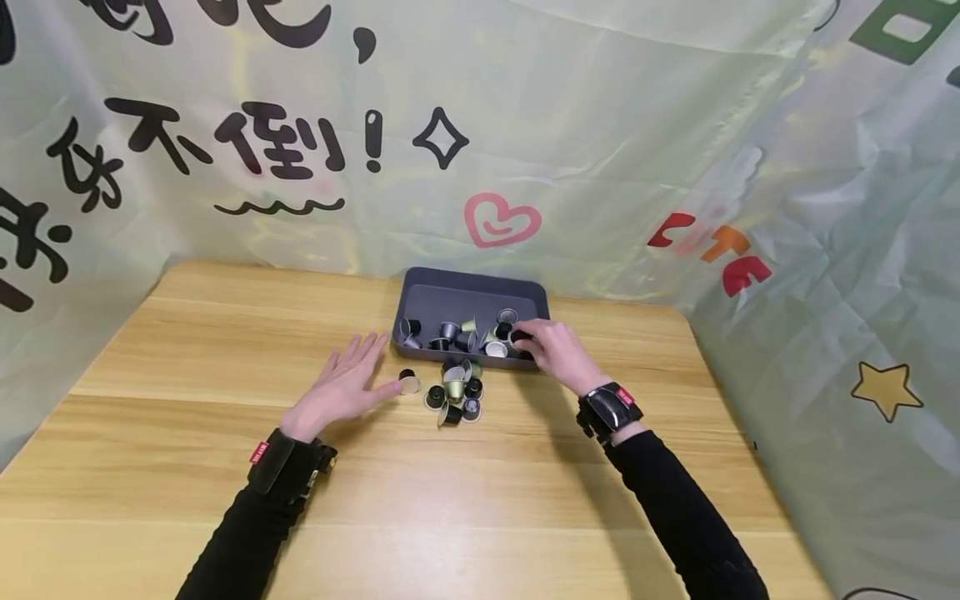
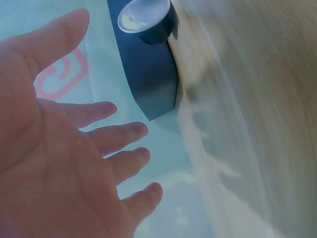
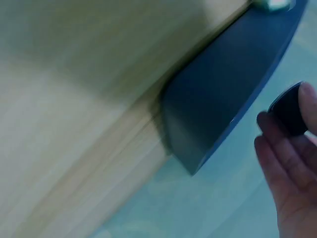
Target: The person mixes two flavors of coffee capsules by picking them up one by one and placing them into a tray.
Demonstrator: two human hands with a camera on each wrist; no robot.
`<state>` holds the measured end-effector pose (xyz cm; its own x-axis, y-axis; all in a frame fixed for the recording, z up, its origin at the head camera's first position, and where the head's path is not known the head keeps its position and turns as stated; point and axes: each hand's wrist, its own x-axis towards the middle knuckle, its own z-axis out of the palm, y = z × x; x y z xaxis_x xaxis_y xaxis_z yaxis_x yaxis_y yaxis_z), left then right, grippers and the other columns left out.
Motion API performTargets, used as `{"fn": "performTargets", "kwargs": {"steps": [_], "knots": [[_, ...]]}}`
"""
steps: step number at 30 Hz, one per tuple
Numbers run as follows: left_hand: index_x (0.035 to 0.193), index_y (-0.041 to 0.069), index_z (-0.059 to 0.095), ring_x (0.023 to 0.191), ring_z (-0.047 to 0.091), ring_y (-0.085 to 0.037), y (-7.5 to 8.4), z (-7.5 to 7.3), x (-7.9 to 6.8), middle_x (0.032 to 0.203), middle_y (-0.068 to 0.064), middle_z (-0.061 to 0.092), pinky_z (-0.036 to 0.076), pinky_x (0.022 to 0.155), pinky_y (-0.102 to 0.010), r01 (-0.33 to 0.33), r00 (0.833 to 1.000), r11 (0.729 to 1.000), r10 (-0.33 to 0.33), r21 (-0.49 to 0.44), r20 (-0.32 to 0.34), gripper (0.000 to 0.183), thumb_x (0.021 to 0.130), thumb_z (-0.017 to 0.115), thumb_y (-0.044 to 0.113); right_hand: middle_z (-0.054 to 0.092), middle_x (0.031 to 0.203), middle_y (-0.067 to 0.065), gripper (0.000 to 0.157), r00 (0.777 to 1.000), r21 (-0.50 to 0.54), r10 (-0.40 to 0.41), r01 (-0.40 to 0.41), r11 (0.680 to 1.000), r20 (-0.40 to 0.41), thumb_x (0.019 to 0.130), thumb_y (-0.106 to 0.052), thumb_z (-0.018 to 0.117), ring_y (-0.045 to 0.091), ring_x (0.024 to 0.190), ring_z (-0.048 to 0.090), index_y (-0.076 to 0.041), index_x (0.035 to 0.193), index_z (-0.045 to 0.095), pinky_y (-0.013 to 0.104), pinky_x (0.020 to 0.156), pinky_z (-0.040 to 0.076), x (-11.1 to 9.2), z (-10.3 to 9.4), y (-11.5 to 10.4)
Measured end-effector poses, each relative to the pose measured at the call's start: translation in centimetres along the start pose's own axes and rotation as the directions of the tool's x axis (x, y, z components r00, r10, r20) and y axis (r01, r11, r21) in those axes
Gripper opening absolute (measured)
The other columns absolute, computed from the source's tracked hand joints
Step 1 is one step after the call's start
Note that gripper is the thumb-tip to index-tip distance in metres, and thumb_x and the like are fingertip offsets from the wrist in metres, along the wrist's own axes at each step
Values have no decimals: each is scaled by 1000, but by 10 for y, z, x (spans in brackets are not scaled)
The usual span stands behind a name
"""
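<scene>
A black coffee capsule (image 3: 289, 111) is pinched between the thumb and fingers of my right hand (image 1: 558, 354), above the right end of a dark grey tray (image 1: 468, 300). Several used-looking capsules, black, silver and pale green, lie along the near side inside the tray. More capsules (image 1: 454, 390) sit in a heap on the table in front of it. My left hand (image 1: 341, 390) is spread with straight fingers left of the heap, holding nothing. Closest to its thumb is a capsule with a pale lid (image 1: 409, 385).
The wooden table (image 1: 510, 500) reaches to a hanging cloth (image 1: 600, 167) with printed writing and drawings behind it. The same cloth hangs along the right side. The tray stands near the table's back edge, its walls low.
</scene>
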<state>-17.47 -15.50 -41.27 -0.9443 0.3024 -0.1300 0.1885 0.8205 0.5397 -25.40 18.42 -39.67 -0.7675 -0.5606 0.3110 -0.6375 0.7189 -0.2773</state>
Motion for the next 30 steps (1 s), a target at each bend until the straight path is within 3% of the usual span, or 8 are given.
{"fn": "performTargets", "kwargs": {"steps": [5, 8, 11, 14, 19, 23, 30], "knots": [[159, 4, 17, 153, 13, -49, 1, 1, -1, 164, -27, 19, 4, 122, -71, -23, 999, 1000, 23, -7, -36, 84, 99, 55, 49, 75, 95, 16, 22, 993, -171, 114, -119, 978, -37, 95, -18, 68, 35, 86, 71, -2, 110, 71, 49, 75, 59, 10, 13, 10], [156, 2, 27, 148, 28, -49, 1, 2, 0, 156, -28, 37, 11, 122, -71, -53, 996, 998, 51, -17, -69, 77, 99, 59, 43, 75, 99, 20, 29, 985, -201, 161, -169, 965, -57, 96, -20, 68, 40, 92, 70, -1, 117, 70, 52, 82, 58, 12, 18, 12], [149, 1, 37, 138, 44, -48, 1, 4, 2, 144, -27, 52, 21, 120, -71, -88, 992, 996, 85, -19, -94, 67, 98, 62, 37, 76, 105, 22, 34, 980, -176, 172, -187, 966, -101, 97, -18, 66, 41, 95, 71, 0, 126, 66, 53, 86, 58, 9, 18, 13], [145, 2, 43, 130, 51, -45, 3, 6, 3, 139, -26, 55, 29, 117, -70, -125, 987, 992, 123, -17, -102, 61, 96, 65, 32, 75, 108, 22, 34, 974, -143, 157, -181, 973, -164, 96, -16, 67, 41, 98, 71, 0, 126, 66, 53, 90, 57, 2, 15, 12], [143, 6, 48, 133, 50, -45, 9, 11, 6, 147, -25, 49, 33, 114, -69, -183, 981, 983, 183, 3, -71, 56, 93, 68, 22, 73, 116, 22, 34, 958, -91, 165, -190, 977, -235, 94, -16, 70, 40, 104, 70, 0, 124, 67, 54, 101, 52, -14, 7, 8], [141, 7, 52, 134, 50, -45, 15, 15, 9, 148, -23, 49, 35, 114, -68, -213, 976, 976, 215, 50, -40, 54, 90, 70, 17, 70, 125, 21, 35, 942, -31, 221, -236, 971, -252, 95, -18, 69, 41, 115, 66, -1, 126, 66, 57, 108, 46, -27, 4, 5], [136, 7, 57, 134, 51, -42, 20, 20, 14, 148, -22, 50, 33, 117, -66, -236, 971, 968, 238, 85, -26, 50, 89, 71, 11, 69, 128, 22, 34, 909, 51, 278, -276, 960, -311, 97, -19, 65, 42, 117, 65, -3, 126, 66, 58, 105, 48, -44, 5, 2]]}}
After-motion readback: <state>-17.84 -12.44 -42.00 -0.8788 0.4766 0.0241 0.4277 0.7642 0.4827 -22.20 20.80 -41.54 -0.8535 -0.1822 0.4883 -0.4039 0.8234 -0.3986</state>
